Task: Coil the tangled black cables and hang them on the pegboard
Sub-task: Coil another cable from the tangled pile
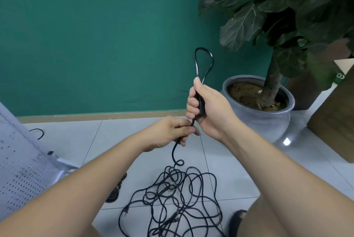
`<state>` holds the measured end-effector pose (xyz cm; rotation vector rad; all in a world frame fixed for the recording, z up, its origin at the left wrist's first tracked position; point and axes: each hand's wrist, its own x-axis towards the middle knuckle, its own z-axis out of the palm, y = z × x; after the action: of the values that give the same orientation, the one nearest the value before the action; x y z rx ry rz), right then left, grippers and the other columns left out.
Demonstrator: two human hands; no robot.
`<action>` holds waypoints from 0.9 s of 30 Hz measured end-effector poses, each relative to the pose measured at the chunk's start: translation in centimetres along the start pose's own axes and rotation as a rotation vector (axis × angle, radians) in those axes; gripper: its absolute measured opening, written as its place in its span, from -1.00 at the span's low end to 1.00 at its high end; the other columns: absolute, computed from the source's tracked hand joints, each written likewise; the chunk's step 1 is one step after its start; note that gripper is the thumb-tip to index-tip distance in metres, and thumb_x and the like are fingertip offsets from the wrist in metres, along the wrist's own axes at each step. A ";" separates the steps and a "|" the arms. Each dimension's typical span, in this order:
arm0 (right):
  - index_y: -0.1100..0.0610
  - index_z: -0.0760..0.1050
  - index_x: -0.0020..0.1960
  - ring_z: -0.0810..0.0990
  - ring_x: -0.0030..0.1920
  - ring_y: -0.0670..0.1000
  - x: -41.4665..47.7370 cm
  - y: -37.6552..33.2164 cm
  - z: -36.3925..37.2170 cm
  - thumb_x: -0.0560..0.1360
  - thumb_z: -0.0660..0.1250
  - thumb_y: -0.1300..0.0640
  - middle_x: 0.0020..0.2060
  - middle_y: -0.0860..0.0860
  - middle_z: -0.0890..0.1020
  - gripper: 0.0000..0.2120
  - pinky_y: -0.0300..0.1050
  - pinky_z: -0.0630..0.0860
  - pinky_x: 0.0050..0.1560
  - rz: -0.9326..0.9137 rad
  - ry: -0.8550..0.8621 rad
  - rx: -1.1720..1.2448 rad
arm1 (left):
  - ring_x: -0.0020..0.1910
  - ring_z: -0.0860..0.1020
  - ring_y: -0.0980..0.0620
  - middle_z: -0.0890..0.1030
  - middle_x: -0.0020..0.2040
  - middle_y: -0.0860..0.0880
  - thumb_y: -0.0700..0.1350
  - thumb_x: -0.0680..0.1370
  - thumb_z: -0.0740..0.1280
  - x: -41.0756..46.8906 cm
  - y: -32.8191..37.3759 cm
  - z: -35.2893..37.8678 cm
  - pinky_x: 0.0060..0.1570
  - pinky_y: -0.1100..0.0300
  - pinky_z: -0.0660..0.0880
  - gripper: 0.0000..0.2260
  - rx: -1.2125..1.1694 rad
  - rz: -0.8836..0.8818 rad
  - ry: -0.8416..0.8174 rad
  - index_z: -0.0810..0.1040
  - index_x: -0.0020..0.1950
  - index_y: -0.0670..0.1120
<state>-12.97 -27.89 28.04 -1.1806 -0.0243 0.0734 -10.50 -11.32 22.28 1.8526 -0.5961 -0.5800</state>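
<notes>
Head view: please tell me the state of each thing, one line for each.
Right hand: raised, grips the cable folded.
Loop: one, standing above that fist.
Left hand: pinches the cable just below.
Tangle: uncoiled, on the floor.
Pegboard: nothing hung on the visible part.
Hook: bare.

Tangled black cables [172,198] on floor, one looped upward
</notes>
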 end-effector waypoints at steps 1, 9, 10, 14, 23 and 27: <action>0.11 0.42 -0.13 0.26 -0.40 0.02 -0.2 -0.1 0.0 0.74 0.28 -0.13 -0.38 0.00 0.34 -0.62 -0.10 0.34 -0.32 0.009 -0.013 -0.036 | -0.19 0.51 -0.03 0.52 -0.20 -0.13 -0.01 0.71 0.37 0.0 0.0 -0.5 0.00 0.12 0.59 -0.80 0.027 -0.012 -0.010 0.77 0.03 0.01; 0.12 0.38 -0.14 0.19 -0.43 0.01 -0.9 0.1 -0.1 0.73 0.28 -0.17 -0.40 0.00 0.26 -0.58 -0.08 0.28 -0.35 0.012 -0.055 -0.162 | -0.28 0.34 0.03 0.52 -0.18 -0.17 0.13 0.70 0.37 0.3 -0.7 -2.9 -0.09 0.15 0.38 -0.71 -0.087 -0.126 -0.060 0.76 -0.05 0.00; 0.12 0.38 -0.13 0.18 -0.43 0.01 -0.9 0.2 -0.1 0.73 0.27 -0.17 -0.40 0.00 0.26 -0.58 -0.08 0.27 -0.36 0.021 -0.074 -0.163 | -0.31 0.28 0.04 0.49 -0.27 -0.04 0.12 0.71 0.34 0.5 -0.7 -2.9 -0.17 0.17 0.32 -0.69 -0.079 -0.154 -0.094 0.75 -0.10 0.02; 0.13 0.40 -0.11 0.19 -0.45 0.01 -1.2 0.6 -0.2 0.74 0.26 -0.13 -0.41 0.01 0.27 -0.62 -0.12 0.35 -0.40 0.050 -0.130 -0.252 | -0.32 0.11 -0.02 0.13 -0.27 -0.09 0.30 0.59 0.43 0.8 -0.7 -3.8 -0.29 0.12 0.12 -0.55 -0.070 -0.244 -0.131 0.61 -0.06 -0.11; 0.16 0.42 -0.09 0.18 -0.47 0.02 -1.1 1.0 -1.2 0.75 0.27 -0.09 -0.44 0.01 0.28 -0.63 -0.09 0.38 -0.40 0.075 -0.188 -0.462 | -0.46 0.09 0.09 0.17 -0.38 0.08 0.22 0.57 0.48 0.3 -0.3 -9.4 -0.45 0.27 0.06 -0.65 -0.341 -0.444 0.272 0.53 0.01 -0.05; 0.17 0.47 -0.06 0.30 -0.50 0.06 -1.1 2.2 -0.8 0.76 0.26 -0.05 -0.46 0.04 0.37 -0.67 0.01 0.54 -0.34 0.072 -0.216 -0.572 | -0.37 0.41 0.13 0.54 -0.21 0.02 0.27 0.58 0.42 -0.6 0.6 -9.2 -0.38 0.30 0.30 -0.61 -0.552 -0.290 0.339 0.62 0.13 -0.04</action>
<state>-14.09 -27.84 25.71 -1.7403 -0.2043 0.2712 -5.12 -4.70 25.92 1.4636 0.0647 -0.5350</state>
